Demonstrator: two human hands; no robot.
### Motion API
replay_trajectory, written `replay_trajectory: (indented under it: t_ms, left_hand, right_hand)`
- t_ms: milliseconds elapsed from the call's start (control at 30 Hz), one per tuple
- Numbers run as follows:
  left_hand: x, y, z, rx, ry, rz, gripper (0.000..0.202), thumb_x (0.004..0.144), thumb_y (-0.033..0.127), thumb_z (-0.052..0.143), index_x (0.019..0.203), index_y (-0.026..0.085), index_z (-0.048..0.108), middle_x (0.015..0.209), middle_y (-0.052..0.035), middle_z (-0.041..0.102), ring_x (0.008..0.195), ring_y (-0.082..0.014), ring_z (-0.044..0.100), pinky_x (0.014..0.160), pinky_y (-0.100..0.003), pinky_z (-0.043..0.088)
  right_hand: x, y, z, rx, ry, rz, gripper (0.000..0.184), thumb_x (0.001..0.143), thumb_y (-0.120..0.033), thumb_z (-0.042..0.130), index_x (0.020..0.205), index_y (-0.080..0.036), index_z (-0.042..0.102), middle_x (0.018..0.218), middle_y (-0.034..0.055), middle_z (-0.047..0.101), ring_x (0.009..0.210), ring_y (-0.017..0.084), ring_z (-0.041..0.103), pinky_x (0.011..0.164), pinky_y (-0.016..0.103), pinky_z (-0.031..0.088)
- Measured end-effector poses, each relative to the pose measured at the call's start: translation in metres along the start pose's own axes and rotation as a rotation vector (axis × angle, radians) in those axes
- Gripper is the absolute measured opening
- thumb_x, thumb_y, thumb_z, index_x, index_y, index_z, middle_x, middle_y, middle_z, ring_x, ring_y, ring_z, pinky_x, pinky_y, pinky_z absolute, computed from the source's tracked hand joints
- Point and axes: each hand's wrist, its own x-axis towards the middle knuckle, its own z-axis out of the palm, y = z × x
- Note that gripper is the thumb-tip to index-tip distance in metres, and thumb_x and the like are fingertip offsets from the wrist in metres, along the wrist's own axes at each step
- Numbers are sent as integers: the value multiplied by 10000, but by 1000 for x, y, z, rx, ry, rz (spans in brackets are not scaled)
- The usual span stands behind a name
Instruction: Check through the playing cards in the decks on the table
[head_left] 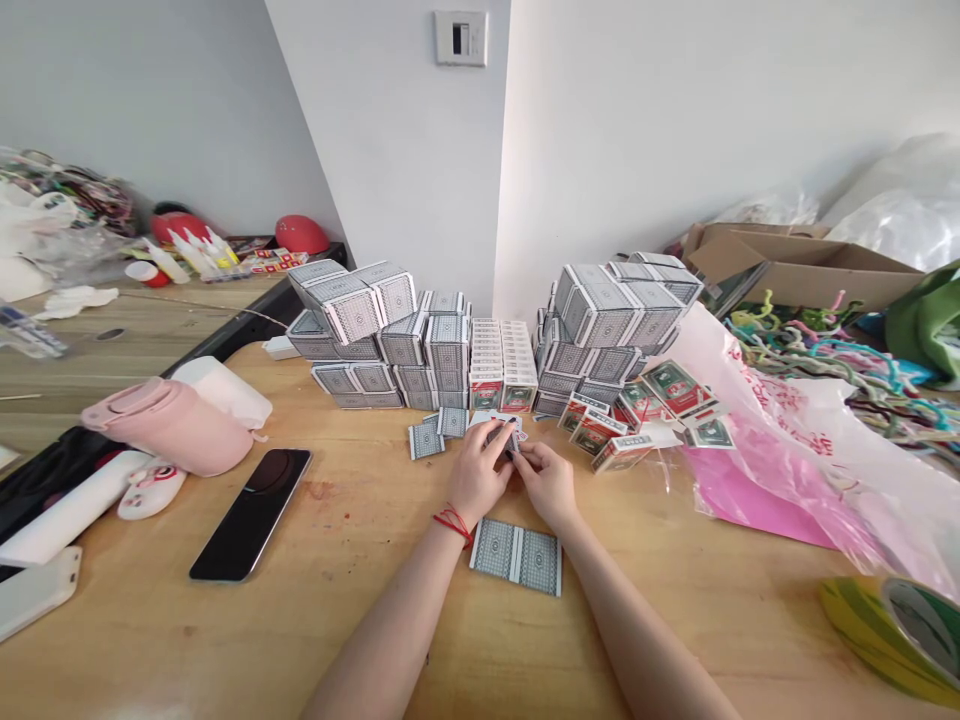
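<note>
One white-bordered card pack [499, 432] shows grey lattice backs.

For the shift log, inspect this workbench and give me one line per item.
Surface: pale wooden workbench, a reddish mark left of the hands.
Job's things: left hand, red string on its wrist, and right hand pinch a small grey-patterned card packet; two flat grey-patterned packs lie nearer; stacked grey-patterned boxes stand beyond; red-and-green-labelled boxes lie loose.
Clutter: black glass smartphone, pink cylindrical flask, translucent pink plastic bag, multicoloured twisted pipe cleaners.
Grippers: nothing seen; bare hands only.
Cables: thin pale cord on the far-left table.
Surroundings: white walls, white wall switch panel, brown cardboard box.
</note>
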Motion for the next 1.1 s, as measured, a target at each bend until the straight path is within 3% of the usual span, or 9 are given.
replay_trajectory:
  t_ms: [133, 267, 367, 433, 533, 600, 733, 933, 1100]
  left_hand:
    - [2, 2, -3, -33, -24, 2, 535, 743, 111, 500, 1253, 248, 413, 1170, -74, 463, 1137, -217, 412, 966, -430, 390]
    - [3, 7, -7, -139, -53, 2, 644, 694, 166, 564, 1295, 244, 348, 1269, -87, 394, 1206, -257, 338, 1018, -469, 298]
    - [3, 8, -7, -305, -6, -97, 717, 701, 174, 557, 1340, 221, 234, 1318, -102, 341, 1231, -250, 316, 1034, -446, 272]
    - [3, 5, -5, -418, 37, -200, 663, 751, 189, 511, 1339, 205, 205, 1303, -108, 361, 1206, -221, 360, 1012, -401, 308]
    - [4, 0, 0, -446, 88, -378, 400, 829, 246, 425, 1220, 186, 365, 1136, -90, 503, 1062, -185, 485, 922, -351, 382]
    - [3, -1, 3, -437, -13, -420, 246, 852, 282, 395, 1065, 194, 481, 1023, -62, 572, 952, -173, 541, 837, -318, 422]
    - [2, -1, 5, -401, -73, -430, 207, 859, 321, 385, 962, 188, 506, 925, -51, 609, 835, -164, 573, 734, -285, 436]
    - [3, 1, 6, -443, -28, -456, 199, 856, 345, 397, 864, 171, 495, 828, -33, 590, 752, -140, 548, 688, -257, 421]
    - [3, 3, 8, -479, 0, -485, 202, 874, 276, 337, 814, 164, 494, 759, -35, 578, 690, -132, 534, 645, -247, 409]
  right_hand:
    - [0, -1, 0, 69, -22, 11, 221, 710, -379, 577, 817, -188, 599, 786, 69, 695, 750, 229, 658, 678, 331, 507]
    - [1, -6, 1, 353, -84, 116, 254, 691, -391, 600, 823, -183, 539, 711, 44, 661, 633, 193, 640, 604, 307, 512]
    - [1, -10, 1, 482, -102, 155, 265, 673, -384, 629, 804, -187, 509, 659, 2, 626, 563, 149, 611, 551, 270, 498]
    - [0, -13, 1, 519, -118, 173, 283, 672, -390, 635, 812, -190, 492, 631, -12, 615, 535, 138, 602, 537, 265, 495]
    - [-3, -17, 2, 498, -186, 209, 306, 687, -413, 619, 829, -188, 468, 581, -16, 610, 468, 137, 586, 484, 263, 482]
    - [-5, -18, 4, 437, -230, 199, 287, 715, -430, 583, 811, -188, 463, 529, -27, 587, 398, 115, 536, 420, 234, 439]
    - [-6, -16, 6, 329, -283, 134, 268, 766, -449, 511, 827, -192, 465, 407, -83, 459, 310, 78, 387, 331, 197, 302]
    - [-5, -16, 5, 340, -340, 103, 299, 755, -490, 506, 764, -198, 445, 400, -89, 424, 316, 73, 345, 340, 201, 267]
    - [-7, -17, 8, 276, -221, 123, 374, 765, -548, 465, 654, -192, 439, 408, -70, 404, 348, 78, 356, 362, 211, 285]
